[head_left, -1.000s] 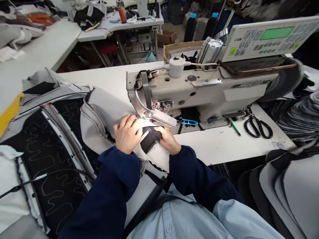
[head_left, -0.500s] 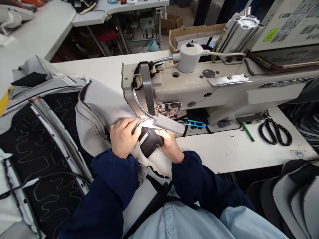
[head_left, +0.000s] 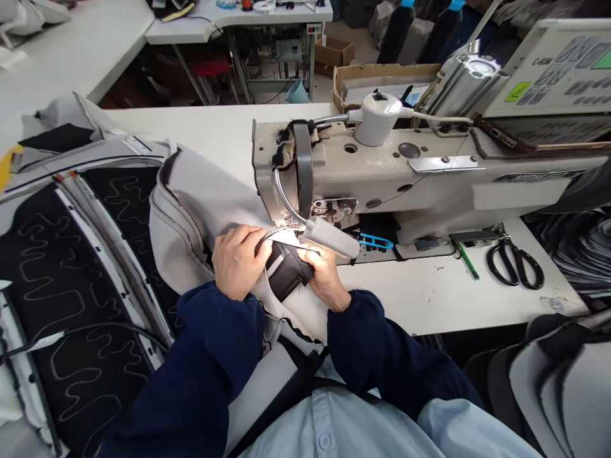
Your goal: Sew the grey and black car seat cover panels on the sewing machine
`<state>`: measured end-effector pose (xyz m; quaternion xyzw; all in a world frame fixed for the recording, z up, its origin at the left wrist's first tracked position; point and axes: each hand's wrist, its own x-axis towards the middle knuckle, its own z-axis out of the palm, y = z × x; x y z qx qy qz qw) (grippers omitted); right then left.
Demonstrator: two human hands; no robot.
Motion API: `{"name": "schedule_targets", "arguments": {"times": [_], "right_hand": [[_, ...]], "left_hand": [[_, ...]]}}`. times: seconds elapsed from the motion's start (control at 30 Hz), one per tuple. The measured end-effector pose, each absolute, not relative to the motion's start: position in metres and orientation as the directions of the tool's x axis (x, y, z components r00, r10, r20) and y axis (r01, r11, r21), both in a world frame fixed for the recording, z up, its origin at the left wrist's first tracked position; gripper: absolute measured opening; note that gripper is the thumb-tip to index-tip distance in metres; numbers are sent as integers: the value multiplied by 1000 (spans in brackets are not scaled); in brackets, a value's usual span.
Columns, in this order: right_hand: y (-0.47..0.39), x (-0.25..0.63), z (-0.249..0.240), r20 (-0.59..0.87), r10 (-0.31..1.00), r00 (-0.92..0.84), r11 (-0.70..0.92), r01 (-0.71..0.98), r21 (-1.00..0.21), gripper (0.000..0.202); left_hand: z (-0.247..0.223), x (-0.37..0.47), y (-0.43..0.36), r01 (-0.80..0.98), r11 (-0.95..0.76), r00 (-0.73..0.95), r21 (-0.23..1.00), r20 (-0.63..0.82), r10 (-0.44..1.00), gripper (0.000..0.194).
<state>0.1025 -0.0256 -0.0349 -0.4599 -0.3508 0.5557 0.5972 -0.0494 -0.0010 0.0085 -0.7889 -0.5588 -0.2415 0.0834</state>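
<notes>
Fingers (head_left: 248, 234) of left hand (head_left: 237, 264) nearly closed, grasping grey fabric (head_left: 214, 191); right hand (head_left: 326, 275): fingers pinching edge of black piece (head_left: 285, 275).

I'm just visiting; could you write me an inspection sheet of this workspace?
Surface: white tabletop, small dark specks.
Job's things: gray fabric and black piece at the sewing machine.
Clutter: black scissors and green stick, right of the hands.
Hands: left hand on gray fabric; right hand grips black piece.
Cables: white cable atop the machine; black cable across the dark panel at left.
Surroundings: cardboard box on the floor behind.
</notes>
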Motion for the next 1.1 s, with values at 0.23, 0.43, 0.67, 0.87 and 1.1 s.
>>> {"name": "schedule_targets", "arguments": {"times": [0.23,0.43,0.67,0.87,1.1], "right_hand": [[-47,94,-42,351,905,-241,408,253,-877,33],[-71,105,-44,430,850,-305,522,365,-771,26],[-108,145,-50,374,917,-142,391,518,-761,28],[-105,145,-47,294,952,-90,297,515,-804,31],[-100,140,-43,254,959,-128,283,507,-814,29]], "left_hand": [[-11,-177,-5,986,-149,124,79,263,957,36],[23,-200,-39,958,-181,116,221,278,954,36],[-3,-60,-41,284,-91,68,954,74,995,11],[-28,-4,-3,-377,164,35,912,-163,986,21],[-25,29,6,-569,174,119,804,-129,984,16]]}}
